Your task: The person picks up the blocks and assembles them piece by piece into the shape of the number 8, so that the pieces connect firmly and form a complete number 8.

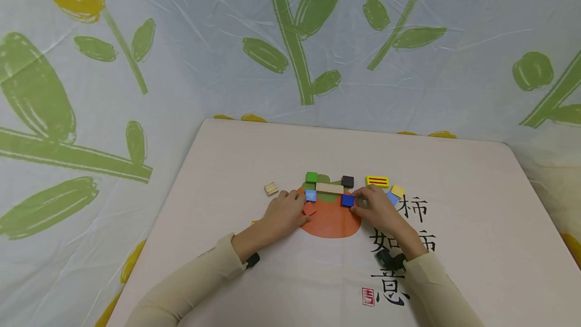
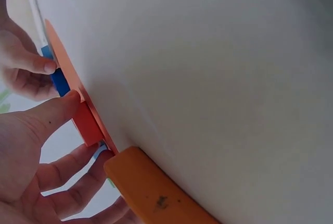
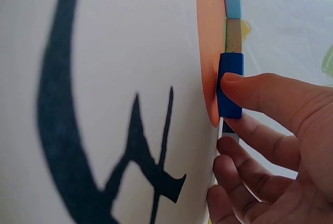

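Note:
My left hand (image 1: 282,214) pinches a red block (image 1: 309,209) on the orange persimmon print; the left wrist view shows the thumb on one side of the block and fingers at the other. To the right, my right hand (image 1: 375,208) holds a dark blue block (image 3: 230,85) between thumb and index finger, its other fingers curled loosely below. Just behind the red block sits a light blue block (image 1: 310,195) with a white mark. A plain wooden bar (image 1: 330,188) lies behind and between the two hands, with a green block (image 1: 311,177) and a black block (image 1: 347,181) beyond its ends.
Right of the print lie a yellow block with red stripes (image 1: 377,181), a small yellow block (image 1: 398,192) and a blue piece (image 1: 393,198). A ridged wooden block (image 1: 271,188) is at the left. An orange piece (image 2: 156,187) looms close in the left wrist view. Flowered cloth (image 1: 204,64) hangs behind the table.

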Tool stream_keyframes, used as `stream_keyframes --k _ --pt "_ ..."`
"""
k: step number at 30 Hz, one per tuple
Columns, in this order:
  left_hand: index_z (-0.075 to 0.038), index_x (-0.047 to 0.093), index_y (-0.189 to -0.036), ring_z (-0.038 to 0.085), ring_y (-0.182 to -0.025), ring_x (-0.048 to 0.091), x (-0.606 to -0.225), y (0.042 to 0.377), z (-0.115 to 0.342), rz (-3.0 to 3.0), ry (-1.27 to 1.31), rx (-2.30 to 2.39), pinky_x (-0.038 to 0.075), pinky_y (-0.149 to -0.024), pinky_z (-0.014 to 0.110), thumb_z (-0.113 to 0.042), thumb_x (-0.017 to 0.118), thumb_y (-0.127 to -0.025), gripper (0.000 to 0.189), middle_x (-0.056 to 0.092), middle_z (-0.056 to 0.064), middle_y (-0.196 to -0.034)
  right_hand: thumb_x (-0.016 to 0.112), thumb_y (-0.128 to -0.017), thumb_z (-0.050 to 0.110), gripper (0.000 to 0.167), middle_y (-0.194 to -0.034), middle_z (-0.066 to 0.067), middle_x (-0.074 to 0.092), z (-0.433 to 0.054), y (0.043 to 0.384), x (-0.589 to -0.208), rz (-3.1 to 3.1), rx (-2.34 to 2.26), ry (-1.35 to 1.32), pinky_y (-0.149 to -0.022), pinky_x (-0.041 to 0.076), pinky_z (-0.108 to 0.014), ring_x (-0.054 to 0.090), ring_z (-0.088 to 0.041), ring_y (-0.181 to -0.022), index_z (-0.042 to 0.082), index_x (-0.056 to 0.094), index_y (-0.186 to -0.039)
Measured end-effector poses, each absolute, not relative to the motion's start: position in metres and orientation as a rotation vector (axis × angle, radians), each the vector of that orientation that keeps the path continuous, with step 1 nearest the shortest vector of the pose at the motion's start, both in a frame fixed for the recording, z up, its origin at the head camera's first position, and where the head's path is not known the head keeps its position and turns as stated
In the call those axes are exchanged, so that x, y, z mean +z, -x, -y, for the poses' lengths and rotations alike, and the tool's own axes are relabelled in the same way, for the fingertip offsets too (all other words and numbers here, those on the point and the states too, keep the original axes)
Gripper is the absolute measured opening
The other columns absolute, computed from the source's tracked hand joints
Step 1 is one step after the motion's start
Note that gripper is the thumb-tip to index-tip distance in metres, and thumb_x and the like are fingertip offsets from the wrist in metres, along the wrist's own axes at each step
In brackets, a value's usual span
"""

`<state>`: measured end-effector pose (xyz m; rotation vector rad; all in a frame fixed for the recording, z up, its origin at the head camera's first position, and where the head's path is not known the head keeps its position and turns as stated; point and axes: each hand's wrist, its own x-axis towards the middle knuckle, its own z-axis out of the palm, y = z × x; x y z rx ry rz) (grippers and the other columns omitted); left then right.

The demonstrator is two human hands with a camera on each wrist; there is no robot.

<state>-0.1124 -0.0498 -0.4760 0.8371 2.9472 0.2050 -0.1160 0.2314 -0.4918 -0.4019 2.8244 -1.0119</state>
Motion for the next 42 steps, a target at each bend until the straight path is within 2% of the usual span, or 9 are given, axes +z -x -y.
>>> stream_keyframes --k 13,21,27,36,42 --pt "-0.009 0.064 -0.107 0.030 -0.093 0.058 -0.477 0.113 0.049 -2.947 -0.831 0.229 0.052 -0.066 0.037 -0.042 0.075 -0.090 0.039 0.060 0.007 -0.099 0.077 -0.088 0.012 0.027 -0.113 -0.015 0.060 -0.231 0.117 -0.492 -2.822 -0.994 0.393 -0.089 0.046 -0.051 0.053 -0.034 -0.107 0.000 0.069 -0.111" --pt "-0.011 0.062 -0.103 0.030 -0.094 0.059 -0.477 0.113 0.049 -2.940 -0.828 0.215 0.052 -0.064 0.036 -0.043 0.075 -0.090 0.037 0.057 0.005 -0.093 0.077 -0.087 0.012 0.028 -0.115 -0.016 0.059 -0.230 0.116 -0.492 -2.825 -0.986 0.383 -0.090 0.045 -0.051 0.052 -0.034 -0.109 0.000 0.069 -0.111" --pt "-0.011 0.063 -0.107 0.031 -0.095 0.059 -0.478 0.112 0.049 -2.955 -0.834 0.201 0.053 -0.065 0.037 -0.044 0.075 -0.089 0.039 0.059 0.007 -0.097 0.078 -0.086 0.012 0.029 -0.116 -0.015 0.059 -0.231 0.117 -0.495 -2.820 -0.990 0.384 -0.091 0.045 -0.052 0.051 -0.034 -0.111 0.002 0.069 -0.112" --pt "-0.011 0.062 -0.107 0.030 -0.094 0.059 -0.477 0.113 0.050 -2.948 -0.850 0.220 0.052 -0.064 0.037 -0.044 0.074 -0.090 0.039 0.058 0.006 -0.096 0.077 -0.089 0.019 0.040 -0.122 -0.019 0.060 -0.235 0.109 -0.482 -2.828 -1.008 0.381 -0.089 0.048 -0.054 0.056 -0.037 -0.111 -0.001 0.065 -0.122" --pt "-0.011 0.062 -0.107 0.030 -0.093 0.059 -0.477 0.112 0.049 -2.946 -0.840 0.211 0.052 -0.064 0.036 -0.044 0.074 -0.090 0.039 0.058 0.006 -0.096 0.075 -0.090 0.011 0.038 -0.119 -0.021 0.061 -0.247 0.100 -0.467 -2.915 -1.083 0.391 -0.087 0.049 -0.055 0.059 -0.039 -0.105 -0.004 0.064 -0.123"
